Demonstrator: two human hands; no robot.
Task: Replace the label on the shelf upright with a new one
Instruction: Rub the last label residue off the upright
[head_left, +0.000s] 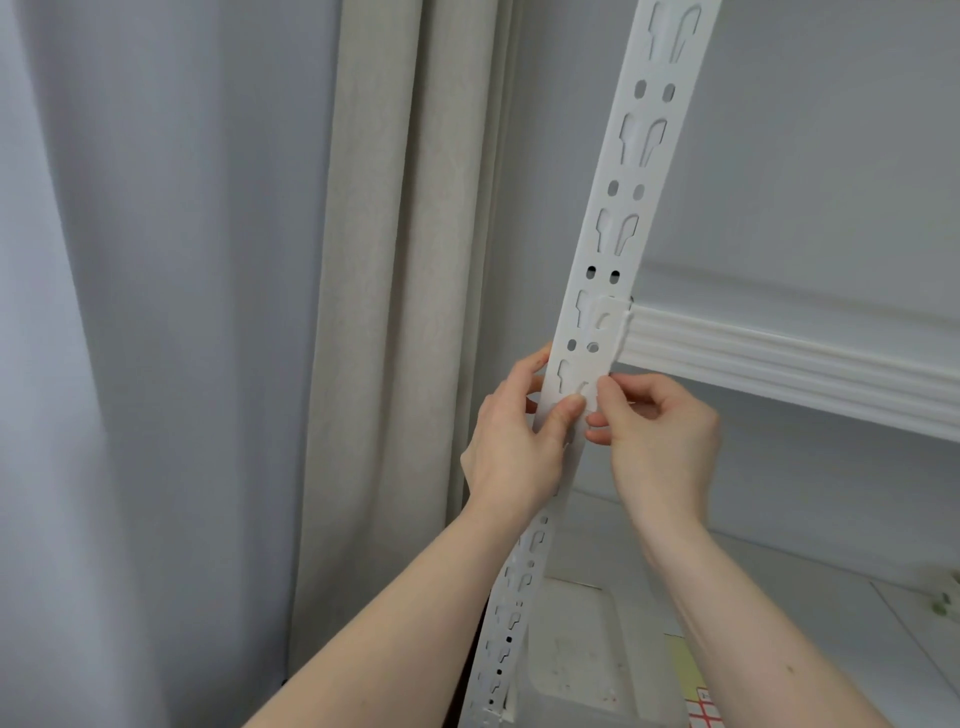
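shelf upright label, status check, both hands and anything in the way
Left hand grips shelf upright, thumb pressing its face. Right hand pinches at white label. Nothing blocking.

Both hands meet at the white slotted upright (597, 322). The left hand (511, 452) wraps its edge, thumb pressed on the face; the right hand (657, 436) pinches a small white label (592, 402) against it. A shelf (789, 364) joins just above; curtain (395, 312) hangs left.
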